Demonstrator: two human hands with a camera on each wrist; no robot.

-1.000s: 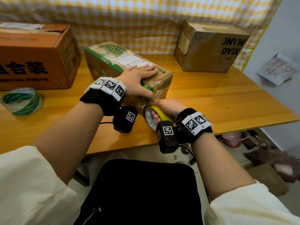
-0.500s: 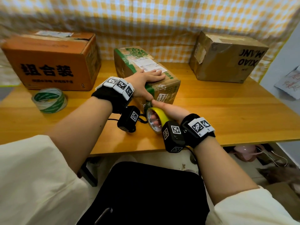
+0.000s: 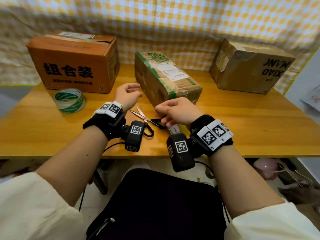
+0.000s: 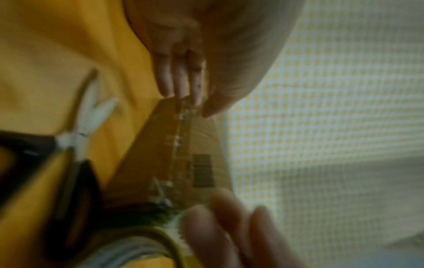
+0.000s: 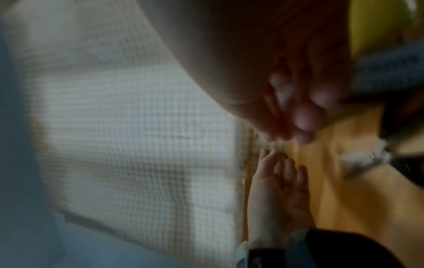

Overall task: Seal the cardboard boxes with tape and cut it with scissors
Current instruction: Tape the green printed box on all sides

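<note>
A: Where does the box being sealed sit?

B: The green-printed box (image 3: 166, 80) lies mid-table on the wooden table (image 3: 242, 129), running from 11 o'clock back toward 4 o'clock at its near corner. An orange box (image 3: 72, 63) stands at 10 o'clock of it, a brown box (image 3: 251, 68) at 2 o'clock.

A: And the hands?

B: The left hand (image 3: 127, 97) hovers just at 9 o'clock of the box, fingers loosely curled, holding nothing. The right hand (image 3: 176, 110) is at the box's near corner, fingers bent downward; whether they pinch tape I cannot tell, since both wrist views are blurred.

A: The tools?

B: The scissors (image 3: 143, 118) lie on the table between the wrists, blades apart, pointing to 11 o'clock. The tape roll (image 3: 174, 129) peeks out under the right hand at 6 o'clock. A green-and-white tape roll (image 3: 69, 100) rests at 9 o'clock, near the orange box.
</note>
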